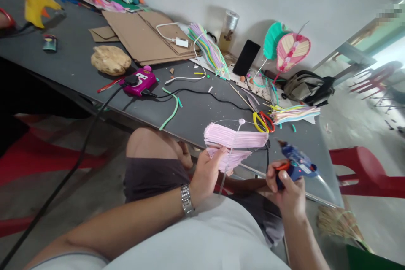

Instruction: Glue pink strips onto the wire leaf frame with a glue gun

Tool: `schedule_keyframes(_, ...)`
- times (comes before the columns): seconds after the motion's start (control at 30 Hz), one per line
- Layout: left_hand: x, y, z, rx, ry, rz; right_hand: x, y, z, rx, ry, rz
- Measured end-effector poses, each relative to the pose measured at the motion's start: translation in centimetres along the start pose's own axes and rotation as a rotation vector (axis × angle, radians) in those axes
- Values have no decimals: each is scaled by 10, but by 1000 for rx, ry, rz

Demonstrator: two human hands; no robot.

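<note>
My left hand [207, 171] is closed on a pink leaf-shaped craft piece [236, 139], made of pink strips on a wire frame with a thin stem down its middle. The piece is held near the table's front edge, above my lap. A blue hot glue gun [297, 162] with an orange trigger is gripped in my right hand [287, 185], its nozzle pointing up and left towards the pink piece but apart from it. Just beyond the piece lie scissors [262, 121] with yellow and red handles.
A magenta power strip [139, 82] with black cords sits left of a green strip [171, 112]. Behind are cardboard [148, 38], pastel pipe cleaners [209, 48], a black phone [247, 58] and finished leaf shapes [292, 52]. Far left is a yellow glue gun [34, 4] near another person's hand.
</note>
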State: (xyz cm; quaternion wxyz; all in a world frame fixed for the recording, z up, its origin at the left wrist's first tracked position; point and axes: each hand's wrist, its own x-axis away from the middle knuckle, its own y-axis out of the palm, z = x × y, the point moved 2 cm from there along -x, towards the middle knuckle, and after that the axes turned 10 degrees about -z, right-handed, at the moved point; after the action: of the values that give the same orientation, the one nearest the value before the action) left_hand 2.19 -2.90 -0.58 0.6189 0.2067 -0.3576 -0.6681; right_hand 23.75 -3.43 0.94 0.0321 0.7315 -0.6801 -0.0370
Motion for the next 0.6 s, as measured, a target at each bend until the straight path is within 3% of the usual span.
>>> schedule_keyframes(0.1, 1, 2, -1, 30, 3, 24, -6, 15, 4, -78, -112, 207)
schedule_keyframes(0.17, 1, 4, -1, 28, 1, 18, -15, 27, 5, -97, -142, 277)
schedule_keyframes(0.4, -1, 9, 2, 20, 5, -4, -38, 60, 8, -158, -96, 309)
schedule_keyframes(0.6, -3, 2, -2, -5, 18, -2, -42, 66, 11, -182, -55, 315)
